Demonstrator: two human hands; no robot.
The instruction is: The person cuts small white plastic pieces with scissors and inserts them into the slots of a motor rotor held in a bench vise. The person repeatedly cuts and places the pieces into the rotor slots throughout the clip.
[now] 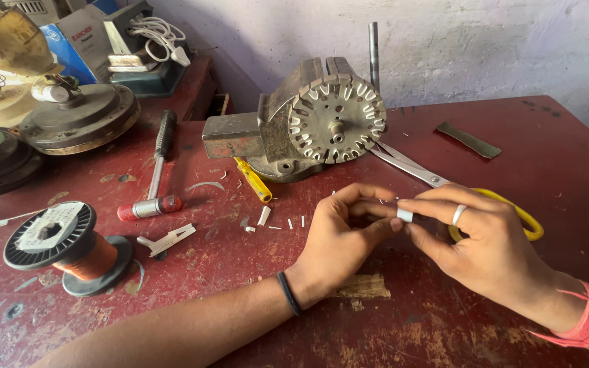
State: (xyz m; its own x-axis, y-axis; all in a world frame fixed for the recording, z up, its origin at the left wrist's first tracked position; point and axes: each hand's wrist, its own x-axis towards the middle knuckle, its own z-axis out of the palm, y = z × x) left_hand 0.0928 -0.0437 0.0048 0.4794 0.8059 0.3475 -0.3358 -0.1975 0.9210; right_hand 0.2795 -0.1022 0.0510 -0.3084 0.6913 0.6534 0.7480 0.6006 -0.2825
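Note:
My left hand [341, 235] and my right hand [475, 245] meet over the red table [410, 320], pinching a small white paper strip [404, 215] between their fingertips. The left wrist wears a black band, the right a pink thread band and a ring on one finger. Behind the hands a round slotted metal stator [336, 117] is clamped in a bench vise [267, 133], with white paper pieces in some slots. Scissors with yellow handles [444, 184] lie just behind my right hand. Several small white paper scraps [267, 219] lie left of my left hand.
A spool of copper wire [68, 247] stands at the front left. A hammer [157, 167] and a yellow-handled screwdriver [253, 180] lie near the vise. Fan motor parts [80, 117] sit at the far left, a flat metal strip [468, 140] at the right back.

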